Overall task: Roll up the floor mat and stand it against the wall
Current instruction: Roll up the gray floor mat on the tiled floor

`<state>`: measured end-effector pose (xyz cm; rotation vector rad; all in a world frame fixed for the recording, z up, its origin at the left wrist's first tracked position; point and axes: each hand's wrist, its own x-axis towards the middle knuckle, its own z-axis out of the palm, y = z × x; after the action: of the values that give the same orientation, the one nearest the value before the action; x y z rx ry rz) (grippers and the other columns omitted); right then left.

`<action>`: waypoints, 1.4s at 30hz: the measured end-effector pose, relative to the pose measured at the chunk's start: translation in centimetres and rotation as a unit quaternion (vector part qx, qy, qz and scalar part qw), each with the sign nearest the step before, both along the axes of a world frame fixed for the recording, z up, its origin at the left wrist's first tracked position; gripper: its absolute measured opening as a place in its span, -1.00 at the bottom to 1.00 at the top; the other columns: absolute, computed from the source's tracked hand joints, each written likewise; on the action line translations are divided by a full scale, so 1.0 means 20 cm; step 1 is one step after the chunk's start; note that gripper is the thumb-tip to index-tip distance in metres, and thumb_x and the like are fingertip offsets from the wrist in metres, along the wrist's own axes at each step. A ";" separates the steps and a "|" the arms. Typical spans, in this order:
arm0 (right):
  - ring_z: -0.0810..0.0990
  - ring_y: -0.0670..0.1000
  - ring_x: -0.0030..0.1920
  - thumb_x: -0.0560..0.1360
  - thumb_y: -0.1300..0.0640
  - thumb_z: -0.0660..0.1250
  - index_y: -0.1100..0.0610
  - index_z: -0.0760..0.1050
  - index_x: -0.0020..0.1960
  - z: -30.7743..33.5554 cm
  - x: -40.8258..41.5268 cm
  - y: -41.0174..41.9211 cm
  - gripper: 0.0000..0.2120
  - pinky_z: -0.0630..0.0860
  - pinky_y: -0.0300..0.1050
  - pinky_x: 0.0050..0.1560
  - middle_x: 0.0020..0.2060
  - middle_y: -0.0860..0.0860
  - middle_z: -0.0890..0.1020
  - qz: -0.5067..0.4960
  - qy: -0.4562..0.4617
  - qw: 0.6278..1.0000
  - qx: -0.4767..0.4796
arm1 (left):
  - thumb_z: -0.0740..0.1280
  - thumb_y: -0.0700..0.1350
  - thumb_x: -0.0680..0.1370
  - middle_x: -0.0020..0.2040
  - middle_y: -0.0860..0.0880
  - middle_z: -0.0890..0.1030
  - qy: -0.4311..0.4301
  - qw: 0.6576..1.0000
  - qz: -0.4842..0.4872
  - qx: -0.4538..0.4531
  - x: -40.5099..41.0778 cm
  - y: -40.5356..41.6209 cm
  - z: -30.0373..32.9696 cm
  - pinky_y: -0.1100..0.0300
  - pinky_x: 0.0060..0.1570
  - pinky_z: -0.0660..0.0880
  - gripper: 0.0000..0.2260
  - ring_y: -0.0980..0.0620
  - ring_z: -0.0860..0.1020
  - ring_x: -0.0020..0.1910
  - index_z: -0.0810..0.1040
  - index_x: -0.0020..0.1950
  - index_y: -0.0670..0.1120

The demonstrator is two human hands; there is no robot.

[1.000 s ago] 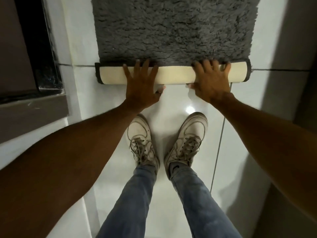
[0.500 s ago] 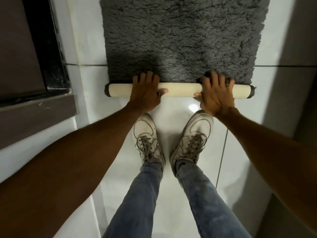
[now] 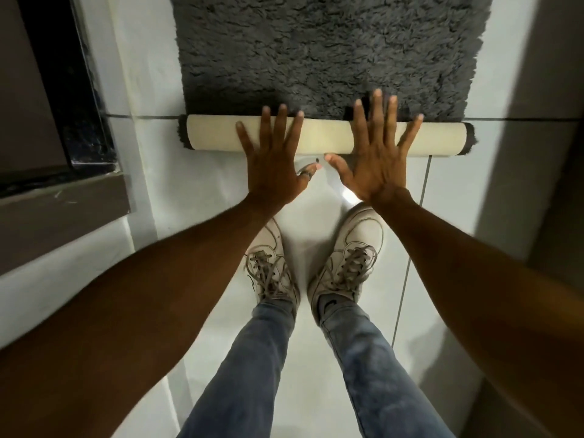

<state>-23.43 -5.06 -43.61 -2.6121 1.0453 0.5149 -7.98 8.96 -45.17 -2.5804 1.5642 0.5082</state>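
A shaggy dark grey floor mat [image 3: 328, 55] lies flat on the white tiled floor, stretching away from me. Its near edge is rolled into a narrow tube [image 3: 215, 135] that shows the cream underside, with grey fringe at both ends. My left hand [image 3: 273, 159] lies flat across the middle-left of the roll, fingers spread. My right hand [image 3: 376, 150] lies flat across the middle-right, fingers spread and reaching over the roll onto the grey pile. Neither hand grips the mat.
My two white sneakers [image 3: 271, 267] and jeans stand just behind the roll. A dark step or door frame [image 3: 63, 121] runs along the left. A grey wall [image 3: 537, 121] stands close on the right. Glossy white tiles [image 3: 442, 216] surround the mat.
Both hands have gone from curled over the roll to flat with fingers spread, sliding forward. The roll has turned further onto the grey pile and looks slightly thicker.
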 end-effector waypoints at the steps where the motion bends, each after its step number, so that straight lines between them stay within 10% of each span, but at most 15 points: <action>1: 0.02 0.31 0.64 0.51 -0.46 0.11 0.07 0.00 0.68 0.00 0.01 -0.02 -0.06 -0.12 0.61 0.45 0.65 0.23 0.06 0.012 -0.004 1.000 -0.005 | 0.20 0.42 0.50 0.65 -0.19 0.18 0.001 1.000 -0.010 0.004 0.04 -0.03 0.00 -0.56 0.46 -0.06 -0.15 -0.30 0.10 0.63 0.11 0.66 0.00; 6: 0.35 0.29 0.45 0.56 -0.10 0.34 -0.06 0.16 0.58 0.00 0.02 -0.06 -0.34 0.11 0.58 0.45 0.46 0.21 0.39 0.057 0.021 0.998 -0.015 | 0.42 0.16 0.52 0.48 -0.18 0.43 -0.016 0.999 -0.029 0.026 0.09 -0.07 0.02 -0.57 0.41 0.12 -0.30 -0.27 0.36 0.50 0.27 0.58 -0.01; 17: 0.36 0.23 0.45 0.55 -0.17 0.32 -0.09 0.22 0.52 0.14 -0.07 -0.05 -0.40 0.19 0.45 0.45 0.42 0.13 0.44 0.078 0.144 0.969 0.186 | 0.39 0.28 0.51 0.29 -0.16 0.52 0.078 0.992 -0.062 0.076 -0.04 0.07 0.19 -0.28 0.36 0.36 -0.37 -0.22 0.48 0.28 0.38 0.47 -0.01; 21: 0.26 0.21 0.55 0.56 -0.18 0.31 -0.12 0.18 0.57 0.10 -0.03 -0.17 -0.36 0.02 0.41 0.52 0.54 0.13 0.36 0.047 0.200 0.931 0.302 | 0.25 0.22 0.60 0.51 -0.22 0.39 0.059 0.998 0.001 0.003 -0.14 0.21 0.21 -0.34 0.52 0.13 -0.38 -0.31 0.31 0.52 0.31 0.60 -0.01; 28: 0.33 0.25 0.51 0.59 -0.05 0.23 0.01 0.25 0.56 0.19 -0.26 0.20 -0.43 0.23 0.35 0.42 0.52 0.16 0.37 -0.015 -0.040 0.999 -0.022 | 0.12 0.26 0.68 0.59 -0.15 0.33 0.014 0.998 0.036 -0.057 -0.14 0.11 0.09 -0.46 0.49 0.08 -0.46 -0.32 0.19 0.60 0.31 0.60 0.04; 32: -0.08 0.25 0.66 0.69 -0.26 -0.12 -0.04 -0.11 0.68 0.12 -0.24 0.23 -0.36 -0.10 0.47 0.56 0.68 0.14 -0.05 0.028 0.027 0.999 0.025 | 0.04 0.35 0.65 0.62 -0.18 0.26 -0.024 0.999 0.035 -0.033 0.03 -0.10 0.02 -0.51 0.48 0.02 -0.39 -0.35 0.17 0.60 0.25 0.62 0.08; 42: 0.00 0.31 0.64 0.63 -0.36 -0.07 -0.11 -0.02 0.66 0.06 0.22 -0.30 -0.33 -0.11 0.65 0.43 0.67 0.17 0.05 0.021 -0.029 0.999 0.024 | 0.16 0.42 0.52 0.59 -0.14 0.31 -0.007 1.000 -0.017 0.001 0.19 -0.33 0.11 -0.53 0.46 -0.02 -0.24 -0.30 0.19 0.60 0.17 0.64 0.10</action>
<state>-18.94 -11.03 -42.32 -2.5958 0.9503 0.4639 -4.16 2.38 -42.94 -2.5447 1.5993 0.4875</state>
